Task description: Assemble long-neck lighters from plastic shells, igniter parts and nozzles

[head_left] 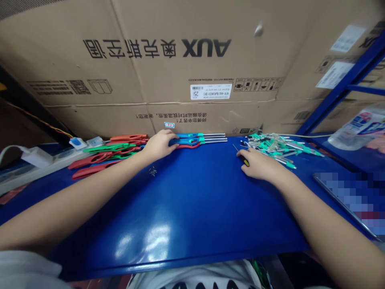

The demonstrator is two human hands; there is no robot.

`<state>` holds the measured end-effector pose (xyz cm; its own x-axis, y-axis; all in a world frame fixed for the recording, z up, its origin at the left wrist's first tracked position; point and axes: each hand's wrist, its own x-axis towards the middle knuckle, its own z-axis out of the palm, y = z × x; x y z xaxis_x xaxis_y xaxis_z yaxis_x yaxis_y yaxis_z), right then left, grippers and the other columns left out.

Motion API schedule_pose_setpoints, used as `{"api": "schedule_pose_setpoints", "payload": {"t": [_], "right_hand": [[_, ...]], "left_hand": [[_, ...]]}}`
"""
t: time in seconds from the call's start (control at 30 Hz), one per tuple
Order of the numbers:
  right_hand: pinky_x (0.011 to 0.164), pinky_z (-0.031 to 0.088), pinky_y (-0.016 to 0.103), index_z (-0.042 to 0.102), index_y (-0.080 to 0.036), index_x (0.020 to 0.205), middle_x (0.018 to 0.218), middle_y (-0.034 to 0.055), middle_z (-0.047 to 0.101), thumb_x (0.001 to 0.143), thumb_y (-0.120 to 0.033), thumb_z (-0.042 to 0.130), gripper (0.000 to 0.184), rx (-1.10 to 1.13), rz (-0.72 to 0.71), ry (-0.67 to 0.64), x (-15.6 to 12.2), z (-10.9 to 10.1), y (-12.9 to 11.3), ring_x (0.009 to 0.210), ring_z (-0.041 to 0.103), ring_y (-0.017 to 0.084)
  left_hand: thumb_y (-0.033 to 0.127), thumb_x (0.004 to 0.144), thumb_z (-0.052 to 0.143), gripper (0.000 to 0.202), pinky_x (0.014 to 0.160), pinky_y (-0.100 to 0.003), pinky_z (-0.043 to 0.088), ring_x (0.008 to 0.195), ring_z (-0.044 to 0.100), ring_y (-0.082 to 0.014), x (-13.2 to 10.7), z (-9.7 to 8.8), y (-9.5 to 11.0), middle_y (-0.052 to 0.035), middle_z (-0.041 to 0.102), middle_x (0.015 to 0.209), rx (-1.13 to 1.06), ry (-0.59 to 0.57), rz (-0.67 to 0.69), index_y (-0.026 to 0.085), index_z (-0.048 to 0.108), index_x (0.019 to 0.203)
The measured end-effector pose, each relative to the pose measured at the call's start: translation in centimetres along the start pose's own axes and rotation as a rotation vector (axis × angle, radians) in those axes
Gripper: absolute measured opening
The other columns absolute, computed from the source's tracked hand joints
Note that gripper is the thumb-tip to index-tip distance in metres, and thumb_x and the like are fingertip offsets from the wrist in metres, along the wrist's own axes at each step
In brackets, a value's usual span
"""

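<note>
My left hand [162,145] is at the back of the blue table, its fingers closed over the handle of a blue long-nosed lighter [186,141]. A few such lighters with metal tubes lie side by side there, and a red one [192,145] shows at their edge. My right hand [257,163] grips a small screwdriver [246,161] with a black and yellow handle, its thin shaft pointing up and left. Just beyond it lies a heap of teal-and-metal lighter parts [273,144]. Left of my left hand, red, orange and green handle pieces [105,158] are piled.
Tiny loose pieces, perhaps screws [152,171], lie on the blue table [180,216]. A large cardboard box [168,80] walls off the back. At left is a power strip [57,158] with a white plug; at right, a flat dark-edged device [345,204] and a plastic bag [357,128].
</note>
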<state>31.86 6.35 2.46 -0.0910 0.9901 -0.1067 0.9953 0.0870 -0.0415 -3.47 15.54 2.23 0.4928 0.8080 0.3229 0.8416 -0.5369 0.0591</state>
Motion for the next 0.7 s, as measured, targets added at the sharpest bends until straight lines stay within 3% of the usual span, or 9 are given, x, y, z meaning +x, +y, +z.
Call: {"api": "schedule_pose_setpoints", "payload": {"t": [0.13,0.23,0.33,0.37,0.5,0.6,0.7], "right_hand": [[0.082,0.052,0.039,0.057,-0.019,0.139,0.135,0.0174,0.056,0.088,-0.023,0.052,0.051,-0.008,0.018,-0.013,-0.1,-0.3,-0.2,0.115,0.063,0.034],[0.079,0.052,0.041,0.057,-0.021,0.140,0.135,0.0185,0.055,0.089,-0.023,0.052,0.051,-0.039,0.061,-0.023,-0.1,-0.6,0.2,0.116,0.062,0.036],[0.076,0.051,0.042,0.060,-0.022,0.137,0.134,0.0193,0.057,0.088,-0.022,0.053,0.050,-0.055,0.096,-0.023,0.5,-0.5,1.1,0.112,0.064,0.037],[0.077,0.051,0.042,0.061,-0.022,0.136,0.134,0.0193,0.057,0.087,-0.022,0.054,0.049,-0.047,0.092,-0.005,0.7,-0.4,1.5,0.111,0.065,0.037],[0.079,0.051,0.043,0.067,-0.020,0.129,0.130,0.0202,0.060,0.087,-0.021,0.054,0.044,-0.022,0.067,0.084,2.0,0.5,2.8,0.107,0.066,0.036],[0.078,0.051,0.043,0.068,-0.021,0.128,0.129,0.0198,0.061,0.087,-0.022,0.055,0.044,-0.018,0.086,0.094,2.4,0.7,2.9,0.105,0.066,0.036],[0.076,0.049,0.041,0.071,-0.020,0.125,0.131,0.0205,0.061,0.088,-0.022,0.055,0.040,-0.019,0.101,0.090,2.3,0.3,2.5,0.109,0.065,0.036]], "left_hand": [[0.038,0.095,0.055,0.036,0.100,-0.042,0.050,0.118,0.059,-0.0295,-0.3,-0.6,0.3,-0.0134,0.067,0.122,0.011,0.015,0.005,0.016,0.069,0.119],[0.039,0.095,0.055,0.035,0.102,-0.042,0.047,0.118,0.058,-0.0294,-0.5,-2.9,-0.4,-0.0127,0.067,0.122,0.028,0.057,-0.028,0.016,0.070,0.117],[0.041,0.096,0.054,0.034,0.101,-0.037,0.045,0.112,0.059,-0.0251,-1.0,-6.5,-2.3,-0.0098,0.070,0.117,0.070,0.140,-0.261,0.016,0.072,0.112],[0.042,0.096,0.053,0.035,0.098,-0.035,0.045,0.109,0.059,-0.0234,-1.4,-7.7,-3.1,-0.0086,0.070,0.117,0.097,0.096,-0.356,0.016,0.071,0.113],[0.042,0.090,0.059,0.035,0.076,-0.030,0.046,0.084,0.062,-0.0201,-3.5,-10.9,-5.9,-0.0081,0.073,0.091,0.124,-0.081,-0.497,0.011,0.073,0.098],[0.042,0.084,0.066,0.028,0.069,-0.026,0.044,0.078,0.064,-0.0181,-5.2,-11.3,-7.2,-0.0029,0.074,0.084,0.124,-0.219,-0.513,0.016,0.075,0.092],[0.045,0.077,0.072,0.033,0.063,-0.024,0.042,0.075,0.064,-0.0192,-6.5,-10.9,-8.2,-0.0038,0.074,0.081,0.169,-0.262,-0.551,0.015,0.073,0.091]]}}
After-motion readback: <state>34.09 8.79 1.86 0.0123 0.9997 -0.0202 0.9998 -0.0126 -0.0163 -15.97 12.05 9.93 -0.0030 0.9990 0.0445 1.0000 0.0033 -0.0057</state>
